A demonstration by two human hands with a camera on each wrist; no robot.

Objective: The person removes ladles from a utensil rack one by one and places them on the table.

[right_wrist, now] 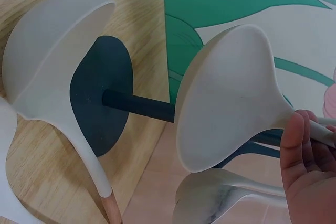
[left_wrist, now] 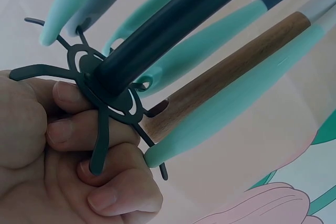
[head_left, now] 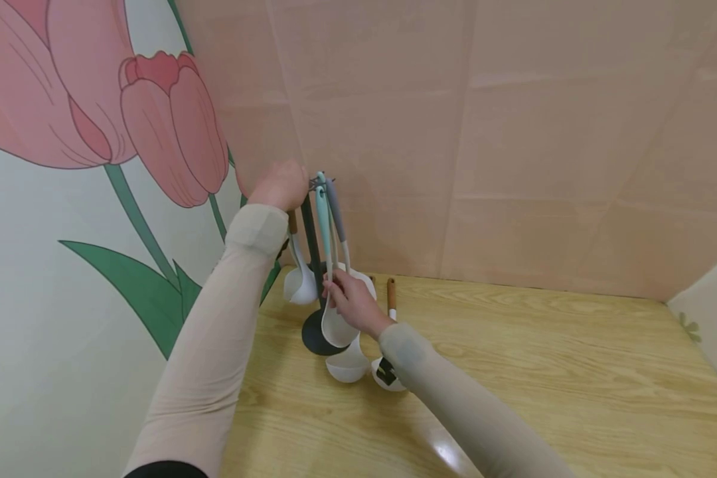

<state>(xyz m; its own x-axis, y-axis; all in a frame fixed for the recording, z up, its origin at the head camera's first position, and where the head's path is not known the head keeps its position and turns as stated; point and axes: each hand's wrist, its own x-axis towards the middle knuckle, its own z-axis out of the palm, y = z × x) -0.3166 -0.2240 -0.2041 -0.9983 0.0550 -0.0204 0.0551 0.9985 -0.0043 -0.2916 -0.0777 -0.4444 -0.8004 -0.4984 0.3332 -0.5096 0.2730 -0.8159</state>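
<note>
A dark utensil rack point(head_left: 312, 239) stands upright near the back wall, its round base point(right_wrist: 100, 129) on the table. My left hand point(head_left: 282, 184) is at its top; in the left wrist view, that hand's curled fingers point(left_wrist: 100, 129) grip the hooked ring point(left_wrist: 114, 98). Turquoise handles point(left_wrist: 241, 90) and a brown wooden handle point(left_wrist: 231, 74) hang around the post. Lower down, my right hand point(head_left: 356, 302) pinches the stem of a white ladle point(head_left: 337, 328) hanging by its turquoise handle. The right wrist view shows this ladle's bowl point(right_wrist: 231, 93) beside my right fingers point(right_wrist: 296, 145).
Behind the rack's base lies a white ladle point(head_left: 348, 365), and to its right another white utensil with a brown handle point(head_left: 391, 295). The wooden table point(head_left: 544, 358) extends to the right. A tulip-patterned wall point(head_left: 36, 265) is at the left, a pinkish covering point(head_left: 514, 133) behind.
</note>
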